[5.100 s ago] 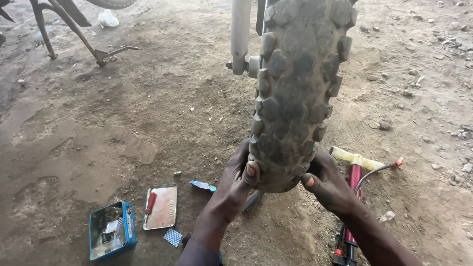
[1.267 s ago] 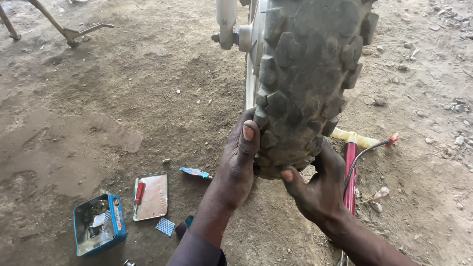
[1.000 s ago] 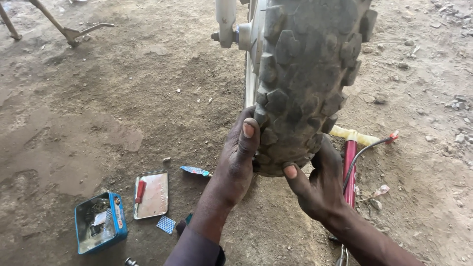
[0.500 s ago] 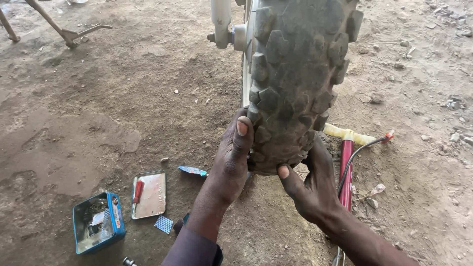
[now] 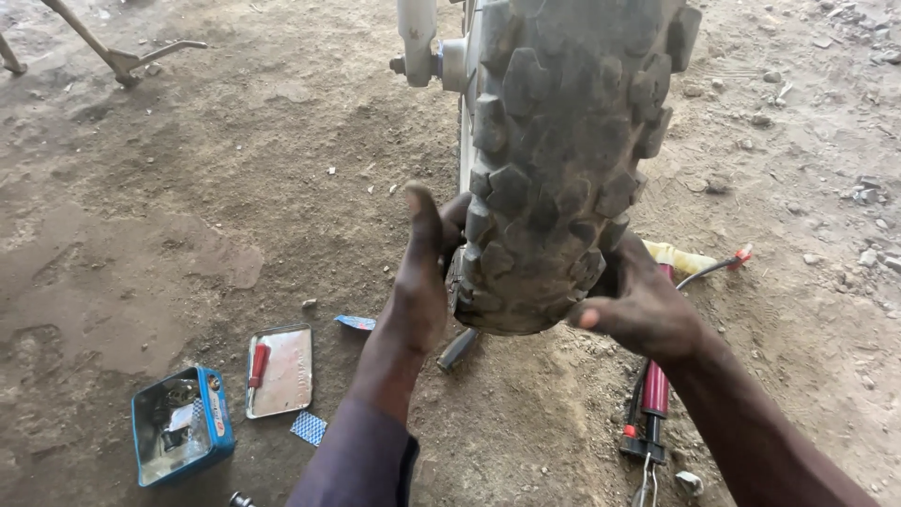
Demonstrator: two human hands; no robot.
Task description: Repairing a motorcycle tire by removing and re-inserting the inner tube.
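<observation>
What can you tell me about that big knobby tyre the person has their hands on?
The tyre is black rubber with chunky square tread blocks, caked in pale dust. It stands upright on its wheel, its bottom just above the dirt ground. The left hand presses its left sidewall, thumb raised; the right hand cups its lower right side.

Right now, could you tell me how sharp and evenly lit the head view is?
Head view: soft, even daylight, no glare; the knobby, mud-caked black tyre and both hands, left and right, look sharp; faint shade darkens the dirt ground at left.
</observation>
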